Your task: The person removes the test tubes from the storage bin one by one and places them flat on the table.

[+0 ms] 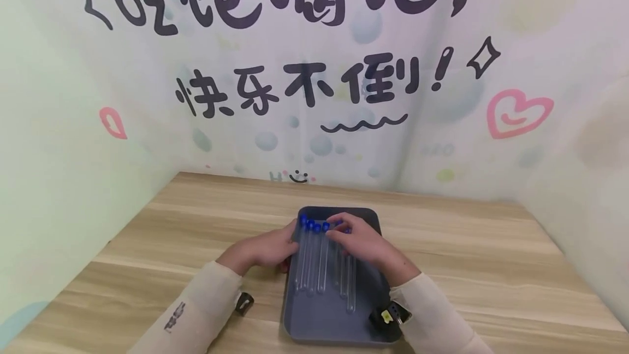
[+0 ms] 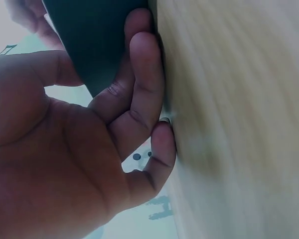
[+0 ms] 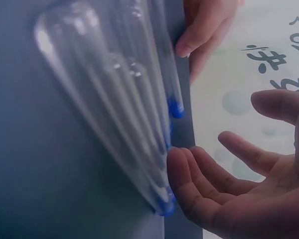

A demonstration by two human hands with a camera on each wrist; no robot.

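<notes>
A dark grey tray (image 1: 314,324) holds several clear test tubes (image 1: 321,269) with blue caps (image 1: 317,228), all lying with the caps toward the far end. They form a group along the left wall and another nearer the right. My left hand (image 1: 267,246) grips the tray's left wall; its thumb lies over the rim, and in the left wrist view its fingers (image 2: 147,74) curl against the outer side. Over the far part of the tray, my right hand (image 1: 361,240) has its fingertips right at the caps. In the right wrist view its thumb (image 3: 279,105) is spread from the fingers, nothing pinched between them.
The tray stands on a wood-grain table (image 1: 472,255). Behind the table hangs a white printed cloth (image 1: 304,141) with dark lettering and pink hearts. Black straps with small devices (image 1: 393,314) sit at both wrists, the right one overlapping the tray's near right corner.
</notes>
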